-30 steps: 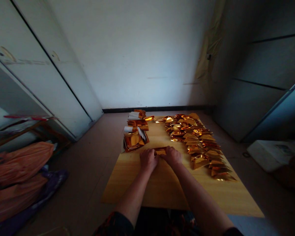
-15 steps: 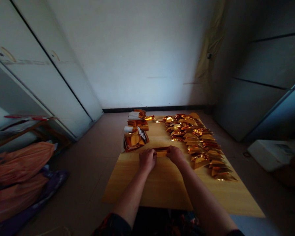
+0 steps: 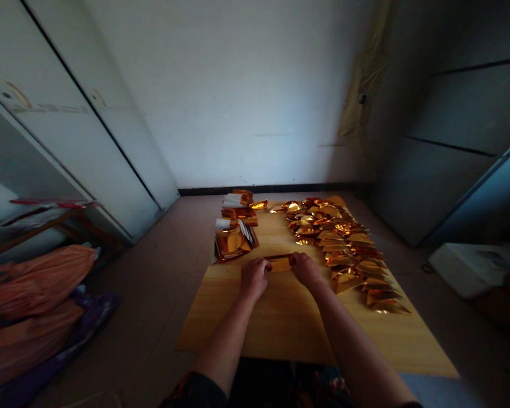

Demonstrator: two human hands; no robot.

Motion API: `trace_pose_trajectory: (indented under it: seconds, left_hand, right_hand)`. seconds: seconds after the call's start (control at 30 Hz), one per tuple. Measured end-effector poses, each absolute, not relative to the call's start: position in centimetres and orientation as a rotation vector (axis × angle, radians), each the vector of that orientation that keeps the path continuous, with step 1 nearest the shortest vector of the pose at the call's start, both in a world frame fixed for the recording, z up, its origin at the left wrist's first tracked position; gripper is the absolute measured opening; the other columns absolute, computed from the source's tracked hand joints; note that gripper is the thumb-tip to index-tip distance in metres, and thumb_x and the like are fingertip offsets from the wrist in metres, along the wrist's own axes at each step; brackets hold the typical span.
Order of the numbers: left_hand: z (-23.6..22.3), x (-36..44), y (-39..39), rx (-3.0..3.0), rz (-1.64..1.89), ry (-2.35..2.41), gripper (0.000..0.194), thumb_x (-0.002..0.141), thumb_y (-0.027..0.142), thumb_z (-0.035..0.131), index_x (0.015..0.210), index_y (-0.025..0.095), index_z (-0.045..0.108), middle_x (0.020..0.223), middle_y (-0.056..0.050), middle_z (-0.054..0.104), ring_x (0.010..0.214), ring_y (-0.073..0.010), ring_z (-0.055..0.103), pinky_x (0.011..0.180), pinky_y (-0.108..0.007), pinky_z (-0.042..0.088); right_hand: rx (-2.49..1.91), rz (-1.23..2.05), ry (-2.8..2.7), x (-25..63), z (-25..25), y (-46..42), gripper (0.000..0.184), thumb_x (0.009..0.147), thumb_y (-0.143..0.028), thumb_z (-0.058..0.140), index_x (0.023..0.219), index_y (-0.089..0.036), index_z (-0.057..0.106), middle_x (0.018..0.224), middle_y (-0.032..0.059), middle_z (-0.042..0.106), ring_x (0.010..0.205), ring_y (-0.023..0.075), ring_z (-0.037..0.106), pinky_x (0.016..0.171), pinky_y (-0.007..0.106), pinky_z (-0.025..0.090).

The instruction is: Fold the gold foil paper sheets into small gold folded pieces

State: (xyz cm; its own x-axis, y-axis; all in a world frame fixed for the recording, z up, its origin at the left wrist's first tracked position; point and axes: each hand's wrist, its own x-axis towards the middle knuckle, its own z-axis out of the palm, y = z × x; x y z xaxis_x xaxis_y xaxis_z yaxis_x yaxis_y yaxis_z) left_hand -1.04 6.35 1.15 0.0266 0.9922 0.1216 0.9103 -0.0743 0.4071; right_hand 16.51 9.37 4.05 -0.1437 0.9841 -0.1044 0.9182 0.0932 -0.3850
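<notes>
As I watch from afar, foil piece [image 3: 279,263]: small folded gold strip, flat on the wooden board, at 12 o'clock from my wrists.
Left hand [image 3: 254,277]: at the strip's left end, knuckles up, left fingers [image 3: 260,265] curled closed against it.
Right hand [image 3: 306,270]: at the strip's right end, right fingers [image 3: 295,259] curled closed against it.
Hold: both seem to grip the strip, fingertips mostly hidden.
Wooden board [image 3: 255,334]: pale, lying low on the floor.
Packets [image 3: 233,243]: gold and white stacks on the board, 11 o'clock.
Folded foils [image 3: 344,243]: long gold heap on the board, 1 to 2 o'clock.
Sacks [image 3: 34,283]: orange, on the floor, 9 o'clock.
</notes>
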Motion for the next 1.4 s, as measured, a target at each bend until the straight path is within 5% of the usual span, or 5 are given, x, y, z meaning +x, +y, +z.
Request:
trace_pose_trajectory:
  seconds: [0.43,0.77,1.0,1.23,1.4]
  left_hand:
    - [0.0,-1.0,6.0,2.237,0.768,1.979,0.021,0.079,0.017,0.056,0.098,0.021,0.061,0.095,-0.006,0.061,0.094,-0.0215,0.054,0.082,-0.035,0.038]
    - [0.4,-1.2,5.2,2.249,0.955,1.803,0.017,0.069,0.006,0.055,0.073,0.021,0.062,0.082,-0.003,0.055,0.087,-0.0172,0.051,0.077,-0.028,0.041]
    - [1.1,-1.0,4.7,2.290,0.912,1.757,0.007,0.073,0.020,0.059,0.067,0.019,0.061,0.077,-0.003,0.056,0.082,-0.0172,0.053,0.075,-0.029,0.040]
    - [0.7,-1.0,5.0,2.232,0.933,1.811,0.011,0.067,0.013,0.062,0.066,0.020,0.054,0.076,-0.001,0.054,0.081,-0.0165,0.051,0.073,-0.028,0.040]
    - [0.4,-1.0,5.0,2.128,1.058,1.792,0.036,0.064,0.013,0.065,0.096,0.021,0.052,0.092,-0.002,0.056,0.088,-0.0180,0.053,0.081,-0.032,0.043]
  right_hand:
    - [-1.823,0.496,-2.152,16.5,3.3,8.6,0.018,0.077,-0.017,0.052,0.091,-0.021,0.062,0.099,0.0047,0.055,0.074,0.0131,0.057,0.061,0.023,0.034]
    - [-1.595,0.602,-2.083,17.4,2.6,7.9,0.013,0.069,-0.007,0.054,0.074,-0.017,0.061,0.089,0.0024,0.055,0.071,0.0103,0.051,0.061,0.019,0.034]
    - [-1.520,0.626,-2.003,17.8,1.9,7.8,0.008,0.070,-0.015,0.057,0.065,-0.017,0.051,0.077,0.0003,0.050,0.063,0.0097,0.046,0.059,0.020,0.033]
    - [-1.614,0.643,-1.877,17.5,0.5,8.0,0.032,0.063,-0.007,0.054,0.092,-0.019,0.050,0.071,-0.0039,0.054,0.059,0.0102,0.047,0.053,0.019,0.028]
    - [-1.570,0.705,-1.915,17.6,0.6,7.8,0.049,0.064,-0.008,0.056,0.111,-0.022,0.047,0.077,-0.0036,0.059,0.062,0.0107,0.052,0.055,0.019,0.032]
